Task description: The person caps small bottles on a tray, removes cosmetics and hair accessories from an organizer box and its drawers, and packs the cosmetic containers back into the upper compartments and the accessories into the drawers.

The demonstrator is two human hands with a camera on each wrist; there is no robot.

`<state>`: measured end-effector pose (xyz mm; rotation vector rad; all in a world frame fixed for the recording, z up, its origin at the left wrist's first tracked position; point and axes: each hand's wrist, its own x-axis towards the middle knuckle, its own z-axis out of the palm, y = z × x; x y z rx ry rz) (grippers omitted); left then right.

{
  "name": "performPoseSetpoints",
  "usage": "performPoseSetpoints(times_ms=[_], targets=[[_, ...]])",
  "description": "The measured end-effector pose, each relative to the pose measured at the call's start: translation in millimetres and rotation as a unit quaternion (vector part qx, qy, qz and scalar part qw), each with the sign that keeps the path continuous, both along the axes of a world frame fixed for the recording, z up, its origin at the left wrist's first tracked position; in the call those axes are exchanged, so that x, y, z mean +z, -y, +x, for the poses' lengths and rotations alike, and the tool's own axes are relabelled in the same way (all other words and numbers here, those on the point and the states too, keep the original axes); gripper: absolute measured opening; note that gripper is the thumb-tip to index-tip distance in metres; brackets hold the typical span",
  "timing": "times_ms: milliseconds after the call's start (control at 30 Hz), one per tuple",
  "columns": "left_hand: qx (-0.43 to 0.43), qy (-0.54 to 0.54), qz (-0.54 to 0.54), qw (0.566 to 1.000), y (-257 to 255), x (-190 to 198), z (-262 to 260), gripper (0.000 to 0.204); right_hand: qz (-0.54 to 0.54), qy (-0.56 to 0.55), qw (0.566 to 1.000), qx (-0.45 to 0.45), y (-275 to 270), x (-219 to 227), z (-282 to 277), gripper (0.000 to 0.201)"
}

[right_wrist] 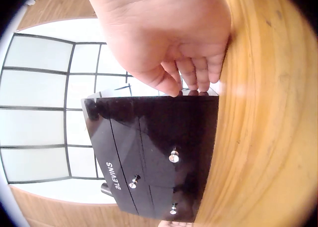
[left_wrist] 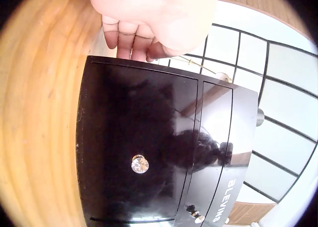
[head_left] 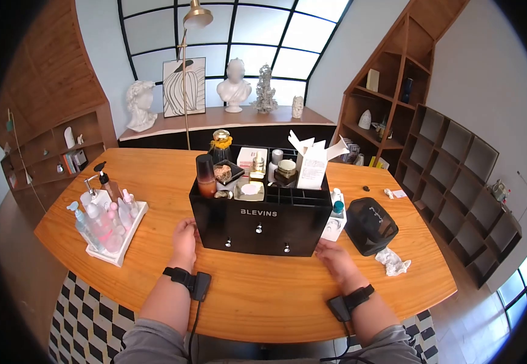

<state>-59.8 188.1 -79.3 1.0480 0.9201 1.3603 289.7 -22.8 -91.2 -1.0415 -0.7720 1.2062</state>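
Touches both sides of a glossy black rectangular drawer box (head_left: 243,234), between bare left hand (head_left: 185,240) at eight o'clock and bare right hand (head_left: 334,258) at four, with fingers uncurled.

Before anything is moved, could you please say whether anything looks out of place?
A crumpled white wad lies loose on the table, like litter, beside the black case; in the black organizer, the white box has its flaps sticking up open.

floor lamp (head_left: 197,19): behind table (head_left: 257,297) | framed picture (head_left: 194,91): between white busts (head_left: 234,91) | grid shelf (head_left: 456,173): far right
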Motion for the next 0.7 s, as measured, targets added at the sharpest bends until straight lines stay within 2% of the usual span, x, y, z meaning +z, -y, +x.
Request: performPoseSetpoints(times_ms=[100,200,300,400,700], targets=[[-0.016,0.034,0.016,0.999,-18.1,-18.1,-0.9,0.020,-0.026,0.003,0.999,-0.029,5.4,13.6,-8.5,0.052],[-0.010,0.014,-0.011,1.000,-3.6,-2.4,0.4,0.019,0.005,0.015,1.000,0.009,2.3,3.4,-1.4,0.052],[-0.005,-0.016,0.003,1.000,-1.6,8.2,-0.1,0.019,-0.022,0.008,1.000,-0.012,4.8,10.5,-4.0,0.051],[-0.001,0.011,-0.014,1.000,-11.5,-4.6,3.5,0.018,-0.032,0.011,0.999,-0.020,5.6,20.5,-9.7,0.051],[-0.012,-0.003,-0.033,0.999,0.5,12.0,4.0,0.017,-0.042,0.030,0.999,-0.013,4.6,15.9,-7.8,0.052]])
